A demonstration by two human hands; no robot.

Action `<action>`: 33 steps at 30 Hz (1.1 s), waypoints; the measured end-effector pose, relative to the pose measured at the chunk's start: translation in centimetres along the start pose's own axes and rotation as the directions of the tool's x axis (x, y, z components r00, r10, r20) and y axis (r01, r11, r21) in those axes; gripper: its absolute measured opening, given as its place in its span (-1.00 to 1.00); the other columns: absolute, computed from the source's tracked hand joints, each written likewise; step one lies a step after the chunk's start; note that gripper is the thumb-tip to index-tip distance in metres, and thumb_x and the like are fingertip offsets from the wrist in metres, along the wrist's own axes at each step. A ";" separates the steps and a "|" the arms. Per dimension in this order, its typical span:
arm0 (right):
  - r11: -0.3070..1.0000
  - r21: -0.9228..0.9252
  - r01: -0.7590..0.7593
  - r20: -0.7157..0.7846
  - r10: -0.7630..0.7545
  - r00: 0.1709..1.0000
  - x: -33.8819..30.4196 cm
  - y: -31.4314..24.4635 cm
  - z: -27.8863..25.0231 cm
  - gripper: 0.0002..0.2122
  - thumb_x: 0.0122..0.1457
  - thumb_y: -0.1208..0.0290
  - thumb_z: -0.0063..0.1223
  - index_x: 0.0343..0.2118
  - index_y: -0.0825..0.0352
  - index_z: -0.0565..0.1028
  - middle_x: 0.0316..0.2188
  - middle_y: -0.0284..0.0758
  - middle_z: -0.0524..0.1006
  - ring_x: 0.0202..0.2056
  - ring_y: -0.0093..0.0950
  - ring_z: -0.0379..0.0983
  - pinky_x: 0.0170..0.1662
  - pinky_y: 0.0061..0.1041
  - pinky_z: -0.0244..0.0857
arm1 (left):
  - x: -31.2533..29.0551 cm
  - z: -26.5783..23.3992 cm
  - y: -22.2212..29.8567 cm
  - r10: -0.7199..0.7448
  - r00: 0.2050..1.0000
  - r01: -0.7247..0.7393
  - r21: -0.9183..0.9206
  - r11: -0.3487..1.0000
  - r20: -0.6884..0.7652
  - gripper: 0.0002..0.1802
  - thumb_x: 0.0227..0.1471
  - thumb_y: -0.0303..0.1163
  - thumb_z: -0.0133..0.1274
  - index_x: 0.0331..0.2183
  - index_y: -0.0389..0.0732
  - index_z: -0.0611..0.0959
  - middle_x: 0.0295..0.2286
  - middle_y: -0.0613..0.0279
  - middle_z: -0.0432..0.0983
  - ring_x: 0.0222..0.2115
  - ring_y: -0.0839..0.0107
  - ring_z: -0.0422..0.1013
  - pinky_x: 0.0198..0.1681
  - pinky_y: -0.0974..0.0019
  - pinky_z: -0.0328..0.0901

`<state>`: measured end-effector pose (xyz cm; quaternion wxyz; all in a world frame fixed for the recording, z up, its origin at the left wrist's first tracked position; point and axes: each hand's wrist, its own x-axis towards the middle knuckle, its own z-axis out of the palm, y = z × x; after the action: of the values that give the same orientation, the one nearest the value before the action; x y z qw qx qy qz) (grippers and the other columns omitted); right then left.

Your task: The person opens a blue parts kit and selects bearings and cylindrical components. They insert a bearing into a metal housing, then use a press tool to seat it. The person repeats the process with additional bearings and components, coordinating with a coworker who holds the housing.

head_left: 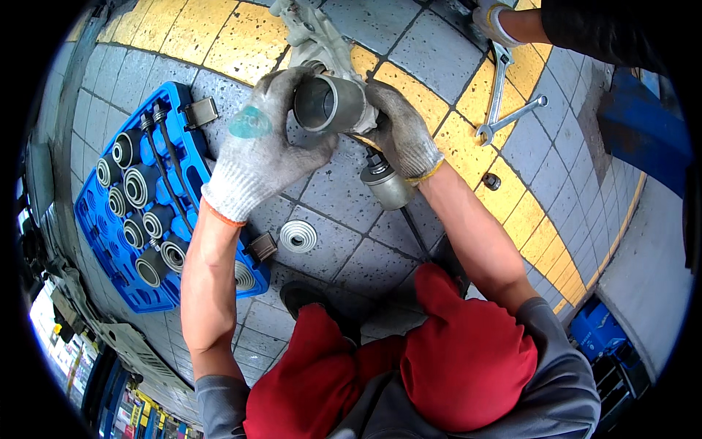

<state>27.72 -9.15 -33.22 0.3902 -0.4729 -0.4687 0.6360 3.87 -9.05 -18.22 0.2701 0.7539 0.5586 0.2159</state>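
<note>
Head view: gripping a short, hollow grey metal tube (349, 104) w/ gloved L hand (267, 135), fingers curled behind its left side, thumb underneath. Closed on the tube's right/rear w/ R hand (402, 132), also gloved; can't tell exact fingertip contact, partly hidden. Just beyond both hands, right behind the tube, pale grey cast-metal part (316, 35); can't tell if joined.

Just below R hand, grey metal cup (387, 193) w/ dark nut on top & long dark rod (414, 233) running back twd the body. Below L hand, on tiled floor (333, 197), pale round stepped disc (310, 236) w/ centre hole. Left of L hand, open blue case (183, 139) w/ grey sleeves (139, 185) of diff. sizes & dark rods (172, 156).

Right of R hand, on/near yellow tiles (472, 88), longer wrench (499, 89) & shorter wrench (516, 116), lower ends close tog. Right of R wrist, small dark nut-like pc. (491, 181). Up & right of R hand, well apart, co-worker's gloved hand (491, 22), near longer wrench's top; can't tell if touching.
</note>
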 end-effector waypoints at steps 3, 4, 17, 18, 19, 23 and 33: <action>0.978 0.191 -0.090 -0.008 0.093 0.996 -0.2 -0.9 0.6 -0.52 0.18 0.59 0.31 0.19 0.31 0.51 0.13 -0.15 0.53 0.13 -0.23 0.50 0.19 -0.27 0.47 | -0.8 1.0 -1.3 0.009 1.000 -0.011 -0.101 0.995 -0.020 -0.03 -0.11 -0.34 0.55 0.27 -0.32 0.43 0.10 -0.10 0.52 0.13 0.08 0.51 0.25 0.12 0.41; 0.943 0.297 -0.149 -0.001 0.157 0.988 0.0 -1.8 0.9 -0.55 0.23 0.54 0.27 0.19 0.32 0.50 0.13 -0.17 0.53 0.13 -0.27 0.51 0.19 -0.28 0.47 | -1.1 1.6 -1.6 -0.009 0.999 0.002 -0.141 0.990 -0.049 -0.02 -0.11 -0.34 0.55 0.27 -0.32 0.42 0.12 -0.10 0.51 0.14 0.09 0.51 0.25 0.12 0.41; 0.791 0.507 -0.343 -0.030 0.414 0.910 -0.6 -6.5 2.4 -0.53 0.48 0.18 -0.05 0.28 0.41 0.42 0.21 -0.20 0.52 0.21 -0.34 0.46 0.30 -0.23 0.37 | -2.1 8.4 -2.7 -0.314 0.938 0.179 -0.571 0.801 -0.146 0.09 -0.18 -0.28 0.60 0.29 -0.29 0.36 0.13 0.01 0.46 0.18 0.17 0.44 0.28 0.12 0.37; 0.800 0.494 -0.341 -0.032 0.409 0.912 -0.4 -6.8 2.6 -0.53 0.47 0.18 -0.05 0.28 0.41 0.42 0.21 -0.19 0.52 0.21 -0.33 0.46 0.29 -0.23 0.38 | -2.1 8.0 -2.7 -0.305 0.940 0.180 -0.532 0.828 -0.156 0.08 -0.19 -0.26 0.60 0.28 -0.30 0.38 0.12 0.00 0.47 0.17 0.15 0.45 0.26 0.12 0.37; 0.808 0.483 -0.337 -0.038 0.403 0.914 -0.4 -7.1 2.8 -0.53 0.47 0.18 -0.04 0.27 0.42 0.42 0.20 -0.19 0.52 0.21 -0.33 0.46 0.29 -0.22 0.39 | -2.1 7.8 -2.8 -0.292 0.942 0.179 -0.491 0.853 -0.163 0.06 -0.20 -0.23 0.59 0.26 -0.30 0.40 0.11 -0.01 0.48 0.15 0.14 0.46 0.25 0.11 0.38; 0.783 0.463 -0.414 -0.016 0.475 0.880 -0.5 -7.8 2.9 -0.48 0.47 0.15 -0.08 0.37 0.35 0.34 0.25 -0.24 0.50 0.22 -0.39 0.46 0.26 -0.33 0.37 | -2.1 8.0 -2.8 -0.256 0.930 0.108 -0.468 0.877 -0.265 0.02 -0.24 -0.22 0.58 0.23 -0.28 0.46 0.05 -0.07 0.52 0.11 0.04 0.48 0.22 0.05 0.37; 0.808 0.447 -0.384 0.014 0.422 0.906 -0.2 -7.2 2.7 -0.52 0.44 0.15 -0.05 0.29 0.36 0.40 0.18 -0.18 0.53 0.18 -0.28 0.50 0.17 -0.09 0.49 | -1.9 7.5 -3.1 -0.265 0.942 0.144 -0.468 0.872 -0.205 0.08 -0.32 -0.14 0.66 0.21 -0.27 0.53 0.08 -0.04 0.56 0.09 0.05 0.53 0.19 0.07 0.43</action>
<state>25.59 -8.15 -25.95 0.3625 -0.4881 -0.1847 0.7722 5.80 -11.36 -26.01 0.3808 0.5725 0.6020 0.4059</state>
